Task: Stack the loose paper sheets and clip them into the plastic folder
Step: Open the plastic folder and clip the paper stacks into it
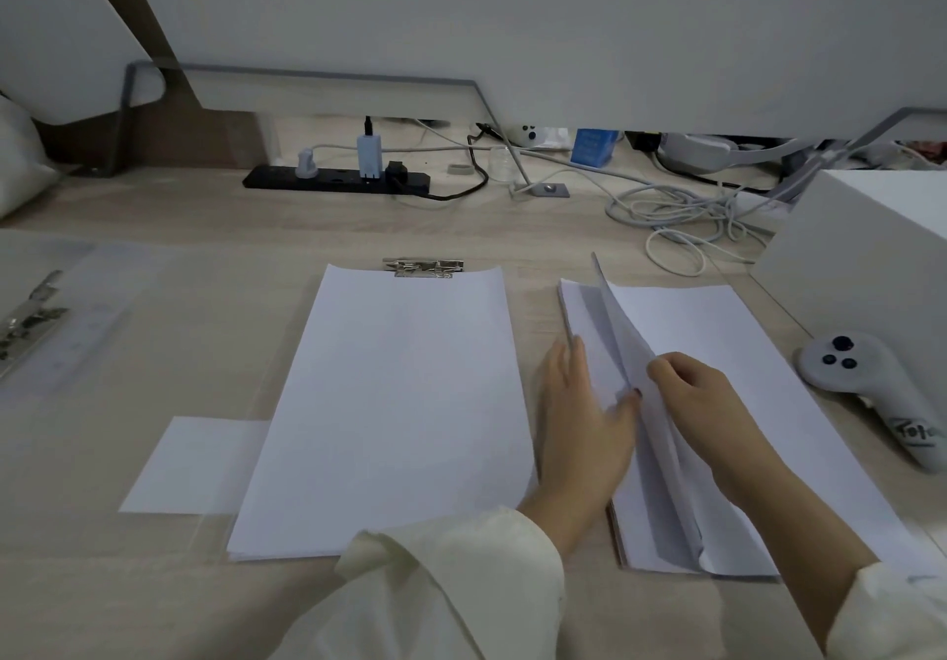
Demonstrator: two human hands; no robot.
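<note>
1. Two lots of plain white paper lie on the desk [205,300]: a central stack [399,403] with a metal clip [424,268] at its far edge, and a loose pile [717,352] just right of that stack.
2. The left hand [579,423] rests flat, fingers straight, on the pile's edge nearest the stack.
3. The right hand [692,398] pinches one lifted sheet [622,331], tilted up over the pile.
4. A narrow strip of bare desk separates stack and pile; a controller [866,388] lies further right.

Dim, flat, greyish light with no clear source. A soft shadow lies under the lifted paper sheets [625,341]. Wide-angle distortion bows the surface's [153,582] far edge, and detail is slightly soft throughout.
</note>
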